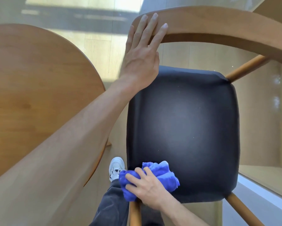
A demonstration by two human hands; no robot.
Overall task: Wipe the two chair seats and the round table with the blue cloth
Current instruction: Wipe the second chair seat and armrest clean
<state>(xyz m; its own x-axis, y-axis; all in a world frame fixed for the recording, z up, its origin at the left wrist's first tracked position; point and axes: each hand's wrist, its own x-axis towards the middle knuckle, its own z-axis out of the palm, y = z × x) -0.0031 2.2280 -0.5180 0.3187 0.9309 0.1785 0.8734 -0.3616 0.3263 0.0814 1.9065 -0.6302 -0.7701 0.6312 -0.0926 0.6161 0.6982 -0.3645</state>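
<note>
Blue cloth (153, 176), gripped by right hand (151, 188), should sweep black seat (182, 128) in overlapping strokes; flat left hand (142, 53) steadies backrest (218, 25).

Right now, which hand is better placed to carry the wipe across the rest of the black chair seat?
The right hand: it already grips the crumpled blue cloth on the padded black chair seat, at its near-left corner. The left hand lies flat on the curved wooden backrest, steadying the chair.

Light: bright daylight patches on pale wooden floor (94, 35) beyond the left hand (141, 59).
Blur: left forearm soft (wide-angle stretched).
</note>
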